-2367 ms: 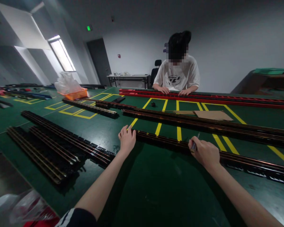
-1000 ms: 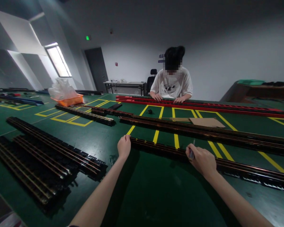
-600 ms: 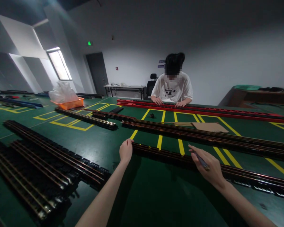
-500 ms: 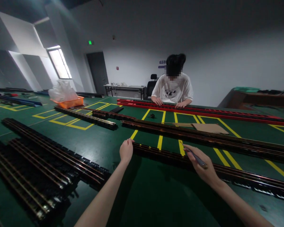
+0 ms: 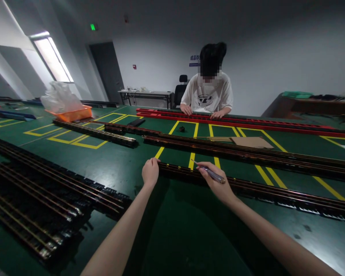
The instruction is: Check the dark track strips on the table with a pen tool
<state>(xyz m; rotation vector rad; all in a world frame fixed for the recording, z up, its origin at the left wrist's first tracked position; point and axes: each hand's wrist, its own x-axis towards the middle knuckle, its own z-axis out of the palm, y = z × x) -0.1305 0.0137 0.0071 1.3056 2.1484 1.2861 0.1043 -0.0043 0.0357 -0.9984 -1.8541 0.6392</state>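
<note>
"Where are the two hands?"

"Apart from each other, both at the near strip. The left hand (image 5: 151,172) is curled closed on its left end; the right hand (image 5: 215,184) is wrapped round a screwdriver (image 5: 214,175), or something very like one."

"And the thing being worked on?"

"That long black strip with copper-coloured lines (image 5: 261,190). It lies on the green tabletop (image 5: 112,168), running from the left hand off to the right, passing behind the right hand. A few small yellow marks show along its top between the hands."

"Which step would you call this?"

"I'd judge it's hand-tool work along the strip, one hand steadying the end and the other placing the tip. But the tip appears beyond the strip's far edge, in front of a yellow tape line, and I can't tell from here how high it is. I wouldn't swear it's touching anything."

"So what does the next move call for?"

"To my eye, lining the tip up with one spot on the strip, then light, controlled pressure, with the left hand holding that end firm so nothing slides."

"Anything in the way?"

"Another long strip (image 5: 207,147) lies just behind, so there's not much room on the far side. The co-worker (image 5: 209,92) is well apart, both palms on a red rail (image 5: 276,127)."
</note>
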